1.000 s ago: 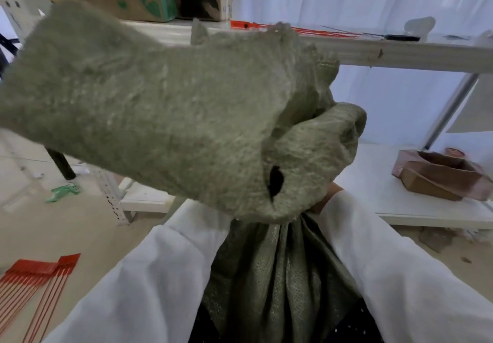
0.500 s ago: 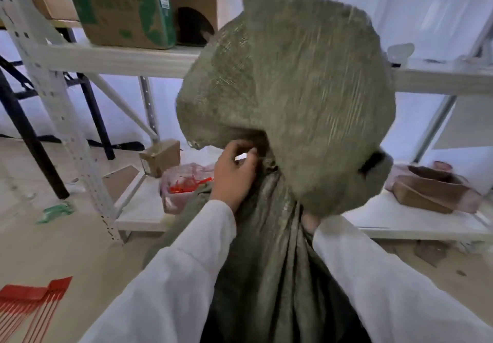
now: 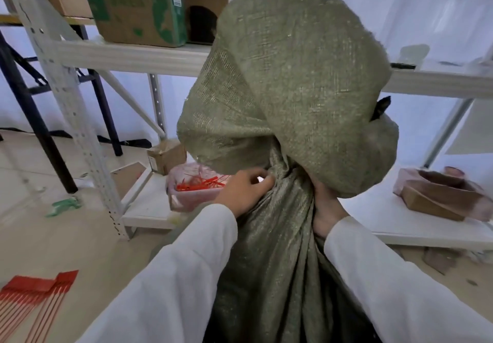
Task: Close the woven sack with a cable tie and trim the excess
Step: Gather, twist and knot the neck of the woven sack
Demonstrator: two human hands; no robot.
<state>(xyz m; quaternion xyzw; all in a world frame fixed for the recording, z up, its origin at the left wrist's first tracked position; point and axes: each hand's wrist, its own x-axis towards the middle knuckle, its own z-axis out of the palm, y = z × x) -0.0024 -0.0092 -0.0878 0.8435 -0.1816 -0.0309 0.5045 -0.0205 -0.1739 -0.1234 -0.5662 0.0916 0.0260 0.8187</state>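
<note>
An olive-green woven sack (image 3: 280,236) stands in front of me, its neck gathered into a twist. The loose top of the sack (image 3: 293,81) billows up above the twist. My left hand (image 3: 244,192) pinches the gathered cloth at the left of the neck. My right hand (image 3: 326,209) grips the neck from the right; its fingers are hidden under the overhanging cloth. A bundle of red cable ties (image 3: 34,300) lies on the floor at lower left. No tie is visible around the neck.
A pink tub of red tie offcuts (image 3: 196,190) sits on the low white shelf (image 3: 400,217), beside a small cardboard box (image 3: 166,156). A green-printed carton (image 3: 138,4) stands on the upper shelf. A brown open box (image 3: 440,196) rests at right. A shelf upright (image 3: 69,102) rises at left.
The sack's loose top has swung up and away from the camera, uncovering the neck. My left hand came into view pinching the neck. The view has tilted downward.
</note>
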